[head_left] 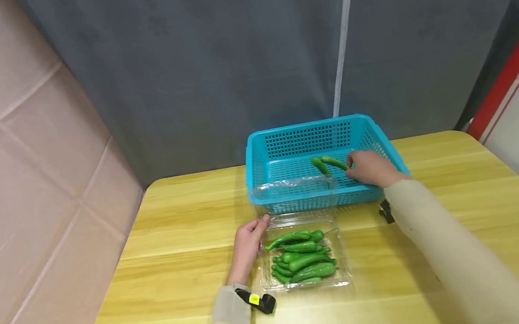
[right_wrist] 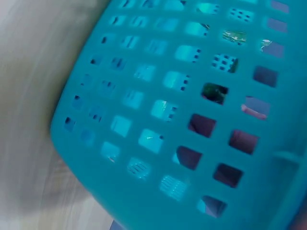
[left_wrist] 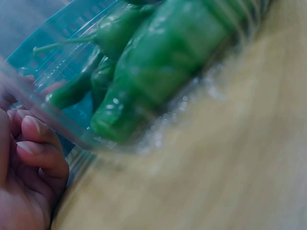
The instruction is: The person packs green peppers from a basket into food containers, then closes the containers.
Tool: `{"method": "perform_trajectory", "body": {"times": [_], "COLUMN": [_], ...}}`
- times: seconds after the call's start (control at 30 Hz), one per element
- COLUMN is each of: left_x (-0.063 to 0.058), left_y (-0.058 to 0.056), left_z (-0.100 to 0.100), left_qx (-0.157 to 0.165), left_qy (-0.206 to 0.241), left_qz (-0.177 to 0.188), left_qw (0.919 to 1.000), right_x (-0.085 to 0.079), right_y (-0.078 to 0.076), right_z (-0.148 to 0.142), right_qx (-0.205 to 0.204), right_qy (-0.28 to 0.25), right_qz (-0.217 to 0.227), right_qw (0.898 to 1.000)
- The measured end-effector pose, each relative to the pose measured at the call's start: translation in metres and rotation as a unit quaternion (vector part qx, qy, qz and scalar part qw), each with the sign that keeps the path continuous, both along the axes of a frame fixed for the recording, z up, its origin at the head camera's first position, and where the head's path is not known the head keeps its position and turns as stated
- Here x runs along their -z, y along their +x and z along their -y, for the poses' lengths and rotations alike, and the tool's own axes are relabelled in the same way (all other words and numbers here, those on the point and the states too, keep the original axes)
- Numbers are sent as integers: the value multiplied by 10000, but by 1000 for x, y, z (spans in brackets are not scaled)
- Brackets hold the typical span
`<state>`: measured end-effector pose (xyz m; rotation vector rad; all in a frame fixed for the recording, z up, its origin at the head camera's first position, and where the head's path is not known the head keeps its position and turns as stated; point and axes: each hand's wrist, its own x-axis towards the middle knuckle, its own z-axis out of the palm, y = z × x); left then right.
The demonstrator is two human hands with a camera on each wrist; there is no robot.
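Note:
A clear plastic box (head_left: 347, 270) lies with its lid up on the wooden table, and several green peppers (head_left: 308, 260) fill its base. My left hand (head_left: 248, 241) grips the left edge of this box near the hinge, fingers curled in the left wrist view beside peppers (left_wrist: 148, 72) behind the clear wall. Inside the blue basket (head_left: 306, 126), my right hand (head_left: 371, 167) pinches the end of a slim green pepper (head_left: 334, 162). Another pepper (head_left: 320, 165) lies just left of it. The basket's holed wall (right_wrist: 120, 125) covers most of the right hand in the right wrist view.
The raised lid (head_left: 292, 187) leans against the basket's front rim. A grey curtain (head_left: 209, 71) hangs behind the table, and a pale covered wall (head_left: 24, 185) stands at the left. Bare wooden tabletop (head_left: 172, 281) shows around the box.

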<state>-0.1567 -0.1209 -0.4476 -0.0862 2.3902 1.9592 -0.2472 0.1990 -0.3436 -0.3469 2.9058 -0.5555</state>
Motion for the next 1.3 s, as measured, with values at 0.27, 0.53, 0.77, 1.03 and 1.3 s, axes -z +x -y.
{"method": "perform_trajectory", "body": {"times": [0.27,0.53,0.77,1.03,1.3], "left_x": [0,1,0,-2,-22], "left_y": [0,-1,-1,-2,6], "left_z": [2,2,3,5,-1], "left_qx": [-21,-77,-71,-50,99], "left_qy": [-24,-56,-105,-83,62], "left_qz": [20,24,1,-51,102], "left_qw": [10000,10000,9999,9999,9999], "right_x": [-6,-6,-7,-8,-2], "right_y": [12,27,36,48,59], "right_z": [0,7,9,10,5], "right_qx": [103,332,412,690,1059], "right_qy": [-250,-503,-682,-1055,-1770], "right_qz": [-254,-620,-993,-1274,-1636], "right_qw": [9993,9963,9919,9838,9647]}}
